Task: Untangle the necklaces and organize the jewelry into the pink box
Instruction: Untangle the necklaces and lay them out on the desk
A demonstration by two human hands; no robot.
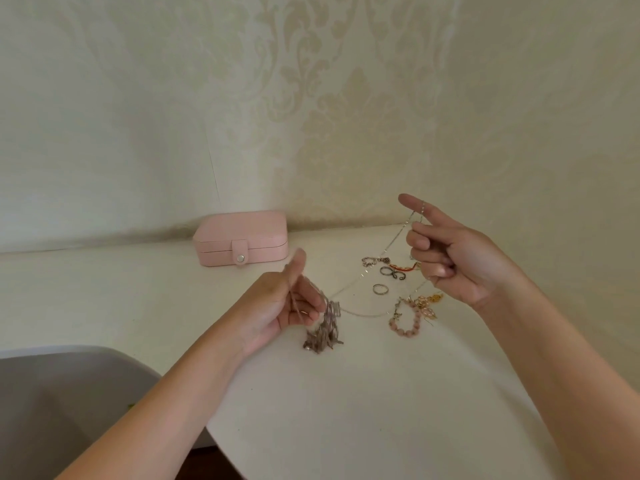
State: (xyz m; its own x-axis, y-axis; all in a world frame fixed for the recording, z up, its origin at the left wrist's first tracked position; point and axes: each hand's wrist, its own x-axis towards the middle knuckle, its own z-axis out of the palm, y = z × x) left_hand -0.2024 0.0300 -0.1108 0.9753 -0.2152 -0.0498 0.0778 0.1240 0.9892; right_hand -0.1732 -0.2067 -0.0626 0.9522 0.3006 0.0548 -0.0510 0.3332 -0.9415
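The pink box [241, 238] stands closed against the wall at the back of the white table [346, 393]. My left hand [280, 306] pinches a bunch of greyish beaded necklace strands [323, 329] that hang down onto the table. A thin silver chain [360, 275] runs from that bunch up to my right hand [450, 251], where it hangs looped over the raised index finger; the other fingers are curled. Between my hands lie a silver ring [380, 289], dark rings [391, 271], a small chain bracelet [375, 260], a pink bead bracelet [407, 318] and gold pieces [429, 303].
A patterned cream wall [311, 116] rises right behind the table. A grey rounded chair or seat [69, 393] sits low on the left, beside the table's curved edge. An orange-red cord [405, 268] lies among the rings.
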